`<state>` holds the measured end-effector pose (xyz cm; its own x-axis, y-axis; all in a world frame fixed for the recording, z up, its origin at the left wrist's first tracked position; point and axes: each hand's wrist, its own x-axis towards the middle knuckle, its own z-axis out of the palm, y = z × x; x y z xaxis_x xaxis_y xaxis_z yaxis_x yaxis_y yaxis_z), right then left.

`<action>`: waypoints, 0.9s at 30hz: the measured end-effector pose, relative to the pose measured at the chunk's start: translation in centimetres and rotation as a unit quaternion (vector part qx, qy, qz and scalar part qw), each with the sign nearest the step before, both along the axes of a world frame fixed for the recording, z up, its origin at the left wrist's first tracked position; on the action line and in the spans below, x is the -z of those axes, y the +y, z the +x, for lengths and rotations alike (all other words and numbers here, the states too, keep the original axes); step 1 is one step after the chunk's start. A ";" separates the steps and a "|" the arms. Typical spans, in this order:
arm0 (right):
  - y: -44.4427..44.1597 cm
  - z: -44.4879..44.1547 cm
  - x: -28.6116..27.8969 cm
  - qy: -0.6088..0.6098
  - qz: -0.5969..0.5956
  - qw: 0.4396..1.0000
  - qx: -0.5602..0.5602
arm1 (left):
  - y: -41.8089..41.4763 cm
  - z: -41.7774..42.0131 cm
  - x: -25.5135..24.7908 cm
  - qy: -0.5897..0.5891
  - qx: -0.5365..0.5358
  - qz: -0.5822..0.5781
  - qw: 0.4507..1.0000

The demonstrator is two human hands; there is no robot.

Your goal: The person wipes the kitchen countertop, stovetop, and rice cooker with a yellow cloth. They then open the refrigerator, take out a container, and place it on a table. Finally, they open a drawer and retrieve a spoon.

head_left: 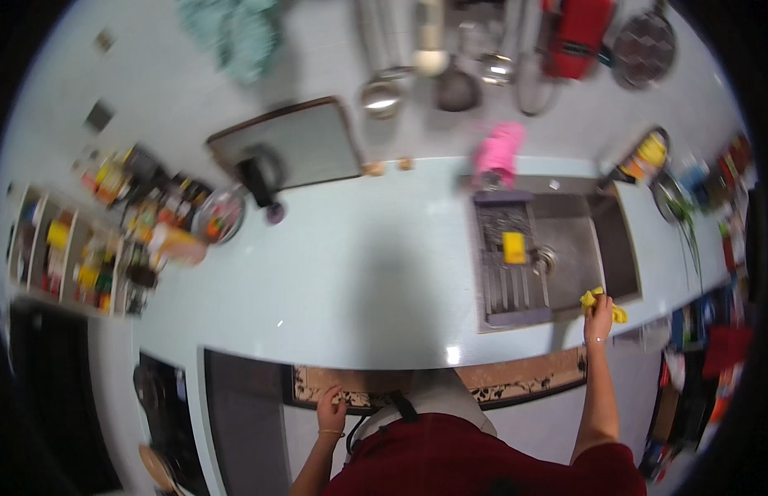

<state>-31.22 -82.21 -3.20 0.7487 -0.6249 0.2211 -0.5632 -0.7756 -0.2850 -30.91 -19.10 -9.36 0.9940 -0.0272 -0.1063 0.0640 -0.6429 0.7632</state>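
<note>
My right hand (599,320) grips a crumpled yellow cloth (619,314) at the front right edge of the sink (622,248). Parts of the cloth stick out on both sides of the fingers. A yellow sponge (513,248) lies on the grey draining rack (519,318) over the sink's left part. The drain (546,259) shows in the basin beside it. Low by my side, in front of the counter, hangs my left hand (332,409), holding nothing, its fingers loosely bent and apart.
Pale countertop (309,260) stretches left of the sink. A framed board (291,146) leans on the wall, with a dark handled object (255,180) before it. Jars and bottles (167,211) crowd the left end. Ladles (382,99) hang above. A patterned mat (526,379) covers the floor.
</note>
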 end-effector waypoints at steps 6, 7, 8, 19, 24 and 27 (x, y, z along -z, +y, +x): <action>21.4 10.9 0.7 -0.124 0.185 0.907 -0.359 | 1.6 -4.6 -1.3 0.024 -0.129 -0.027 0.991; 26.1 11.7 0.5 -0.076 0.220 0.890 -0.392 | 2.6 -6.1 -1.1 0.015 -0.157 -0.031 0.987; 30.3 12.4 0.6 -0.103 0.237 0.856 -0.448 | 3.7 -7.8 -1.0 0.017 -0.177 -0.033 0.984; 29.3 18.9 9.9 0.151 -0.146 0.905 -0.371 | 9.1 -40.5 6.2 0.070 -0.558 0.083 0.823; 50.1 12.1 1.5 0.152 0.126 0.743 -0.640 | 9.2 -42.7 1.6 -0.018 -0.638 -0.070 0.767; 63.5 2.4 -1.6 0.124 0.143 0.530 -0.826 | 13.0 -41.0 -0.9 -0.039 -0.538 -0.032 0.842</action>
<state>-28.83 -18.71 -1.63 0.3098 0.9488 0.0611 0.7705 -0.2128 -0.6009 -71.91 -6.10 -8.45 0.4518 0.8893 -0.0715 0.5299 -0.2030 0.8234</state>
